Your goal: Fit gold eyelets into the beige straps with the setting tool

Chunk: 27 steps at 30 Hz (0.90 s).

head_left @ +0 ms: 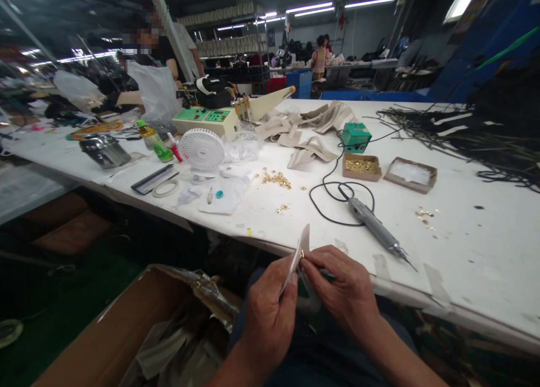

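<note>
My left hand [272, 311] is closed on a thin beige fabric piece [302, 241], held upright at the table's front edge. My right hand [341, 280] pinches a small gold metal fitting [301, 254] against the face of that piece; the fingers partly cover it. Beyond my hands, more gold fittings [278, 179] lie scattered on the white table [236, 235]. A grey electric screwdriver [375, 224] with a black cord rests to the right of my right hand, its tip pointing toward the front edge.
A carton of gold fittings [361, 176] and a shallow box with white contents [411, 176] stand behind the screwdriver. A green power box [355, 137], beige pieces [312, 151] and a white fan [201, 149] are farther back. An open cardboard box [113, 325] sits below left.
</note>
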### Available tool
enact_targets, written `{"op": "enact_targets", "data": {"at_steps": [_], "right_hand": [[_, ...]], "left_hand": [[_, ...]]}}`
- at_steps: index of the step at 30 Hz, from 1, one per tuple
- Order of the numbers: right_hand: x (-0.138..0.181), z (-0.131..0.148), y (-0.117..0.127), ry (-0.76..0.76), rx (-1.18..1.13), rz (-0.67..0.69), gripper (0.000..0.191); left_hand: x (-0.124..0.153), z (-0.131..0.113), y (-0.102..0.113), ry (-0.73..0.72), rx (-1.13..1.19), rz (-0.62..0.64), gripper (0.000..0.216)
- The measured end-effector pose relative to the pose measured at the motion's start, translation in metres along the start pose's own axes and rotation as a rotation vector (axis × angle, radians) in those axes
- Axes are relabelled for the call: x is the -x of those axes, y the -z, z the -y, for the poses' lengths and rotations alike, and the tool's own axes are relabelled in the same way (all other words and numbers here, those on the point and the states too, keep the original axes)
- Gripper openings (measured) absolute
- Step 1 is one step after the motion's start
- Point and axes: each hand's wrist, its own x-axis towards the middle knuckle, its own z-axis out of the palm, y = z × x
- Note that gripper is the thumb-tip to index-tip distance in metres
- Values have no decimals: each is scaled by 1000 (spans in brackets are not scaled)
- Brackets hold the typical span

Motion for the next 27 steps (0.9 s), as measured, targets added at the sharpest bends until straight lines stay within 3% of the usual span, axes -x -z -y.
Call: {"op": "enact_targets", "data": {"at_steps": [6,10,17,20,23,27], "right_hand": [[6,6,-7,-139,-70,-151,8],[9,10,-12,-136,-138,-169,11],[16,12,-3,-111,-294,53,54],[15,13,1,-273,-375,128,54],[11,9,0,-551,-433,54,43],[7,-8,6,-760,-512,27,53]], "left_hand": [[2,0,-3,-146,-106,-44,50],[6,3,-7,-254,-225,-73,55],[14,16,-10,-284,-437,-127,69],[16,16,-18,-288,-492,-121,83],[14,14,-25,-300,-522,-108,88],[-1,12,-23,-300,-397,-14,69]]}}
